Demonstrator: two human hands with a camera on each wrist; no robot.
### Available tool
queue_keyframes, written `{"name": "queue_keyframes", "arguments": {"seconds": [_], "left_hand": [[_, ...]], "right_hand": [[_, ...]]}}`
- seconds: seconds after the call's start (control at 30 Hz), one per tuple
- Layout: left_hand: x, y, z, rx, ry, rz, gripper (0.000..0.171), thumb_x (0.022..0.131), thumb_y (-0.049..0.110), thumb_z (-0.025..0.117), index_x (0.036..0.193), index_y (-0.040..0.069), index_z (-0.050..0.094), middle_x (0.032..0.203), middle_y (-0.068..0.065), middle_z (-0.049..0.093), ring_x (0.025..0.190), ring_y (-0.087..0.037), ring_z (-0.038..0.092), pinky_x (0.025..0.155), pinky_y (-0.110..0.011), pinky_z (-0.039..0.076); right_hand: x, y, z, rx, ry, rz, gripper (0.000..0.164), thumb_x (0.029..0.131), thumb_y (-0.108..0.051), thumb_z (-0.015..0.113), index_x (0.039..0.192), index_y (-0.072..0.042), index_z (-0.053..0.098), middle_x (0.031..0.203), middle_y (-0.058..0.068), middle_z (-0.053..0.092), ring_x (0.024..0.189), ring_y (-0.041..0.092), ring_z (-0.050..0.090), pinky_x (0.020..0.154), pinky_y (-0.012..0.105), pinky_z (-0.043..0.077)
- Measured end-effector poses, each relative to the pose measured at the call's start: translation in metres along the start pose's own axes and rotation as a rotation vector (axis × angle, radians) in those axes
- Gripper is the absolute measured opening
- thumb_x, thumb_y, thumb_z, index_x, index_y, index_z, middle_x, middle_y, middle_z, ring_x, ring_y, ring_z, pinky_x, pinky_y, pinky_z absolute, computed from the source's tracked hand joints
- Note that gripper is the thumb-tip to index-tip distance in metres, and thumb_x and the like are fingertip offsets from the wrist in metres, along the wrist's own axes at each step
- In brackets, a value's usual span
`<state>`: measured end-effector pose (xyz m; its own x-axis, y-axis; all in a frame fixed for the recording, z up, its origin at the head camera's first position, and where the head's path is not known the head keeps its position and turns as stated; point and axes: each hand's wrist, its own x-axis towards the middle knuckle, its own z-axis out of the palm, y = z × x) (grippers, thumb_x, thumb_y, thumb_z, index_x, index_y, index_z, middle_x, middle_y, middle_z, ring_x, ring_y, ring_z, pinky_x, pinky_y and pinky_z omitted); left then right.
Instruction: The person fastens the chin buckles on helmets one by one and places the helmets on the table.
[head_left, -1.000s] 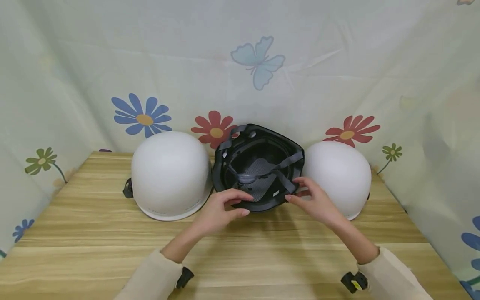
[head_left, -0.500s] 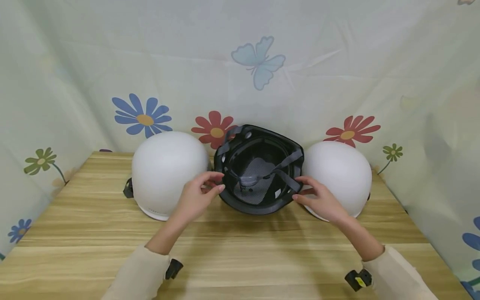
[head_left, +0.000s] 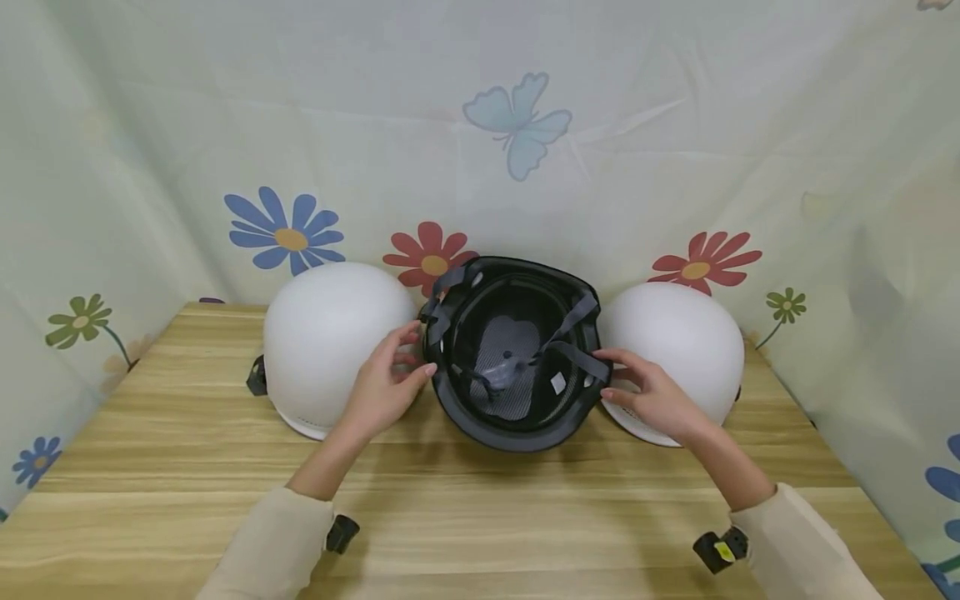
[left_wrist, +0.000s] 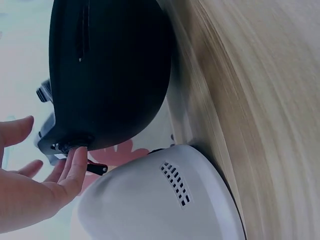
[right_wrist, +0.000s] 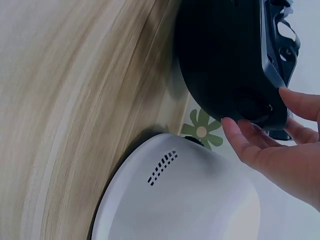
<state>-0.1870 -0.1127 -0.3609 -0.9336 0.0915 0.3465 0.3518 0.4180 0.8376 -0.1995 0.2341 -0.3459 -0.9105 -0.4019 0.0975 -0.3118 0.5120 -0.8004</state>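
Observation:
A black helmet [head_left: 502, 350] sits mid-table in the head view, its hollow inside facing up and toward me, with grey chin straps [head_left: 573, 342] across it. My right hand [head_left: 648, 396] grips its right rim, thumb on the edge and fingers under the shell in the right wrist view. At the left side is my left hand [head_left: 386, 379]; the left wrist view shows its fingertips [left_wrist: 77, 160] at the outer shell and the thumb standing away from the rim. Close on either side stand a left white helmet [head_left: 333, 342] and a right white helmet [head_left: 678, 354], both dome up.
The wooden table [head_left: 480, 517] runs back to a pale curtain [head_left: 337, 100] printed with flowers and a butterfly. Both white helmets flank the black one with narrow gaps. A small black piece [head_left: 257, 375] juts from the left white helmet's side.
My left hand has moved from the black helmet's front rim to its left side. The helmet has tipped so its inside faces me more, and its front rim sits lower and nearer.

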Motion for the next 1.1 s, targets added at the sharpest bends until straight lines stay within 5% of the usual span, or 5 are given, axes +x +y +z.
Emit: {"name": "queue_keyframes", "arguments": {"seconds": [0.53, 0.93, 1.1], "left_hand": [[0.0, -0.007, 0.003, 0.007, 0.051, 0.09, 0.04, 0.082, 0.001, 0.066, 0.121, 0.001, 0.054, 0.114, -0.017, 0.053, 0.094, -0.03, 0.057, 0.076, -0.043, 0.05], [-0.003, -0.003, -0.004, -0.043, -0.011, 0.133, 0.038, 0.086, 0.01, 0.064, 0.122, 0.003, 0.056, 0.114, -0.015, 0.055, 0.096, -0.03, 0.056, 0.08, -0.045, 0.048], [0.0, -0.002, -0.013, -0.059, -0.028, 0.089, 0.04, 0.089, 0.016, 0.061, 0.124, 0.002, 0.052, 0.121, -0.015, 0.053, 0.108, -0.03, 0.052, 0.089, -0.045, 0.044]], "right_hand": [[0.003, 0.0, -0.001, 0.089, -0.007, 0.036, 0.05, 0.086, -0.021, 0.065, 0.13, -0.007, 0.044, 0.118, 0.016, 0.049, 0.104, 0.03, 0.052, 0.077, 0.031, 0.05], [0.002, 0.002, -0.003, 0.054, 0.004, 0.05, 0.046, 0.087, -0.015, 0.063, 0.128, -0.005, 0.045, 0.121, 0.015, 0.048, 0.109, 0.03, 0.05, 0.08, 0.031, 0.047], [0.001, 0.002, -0.004, 0.055, -0.004, 0.031, 0.046, 0.088, -0.013, 0.062, 0.129, -0.003, 0.044, 0.121, 0.017, 0.049, 0.11, 0.032, 0.049, 0.081, 0.03, 0.046]]}}
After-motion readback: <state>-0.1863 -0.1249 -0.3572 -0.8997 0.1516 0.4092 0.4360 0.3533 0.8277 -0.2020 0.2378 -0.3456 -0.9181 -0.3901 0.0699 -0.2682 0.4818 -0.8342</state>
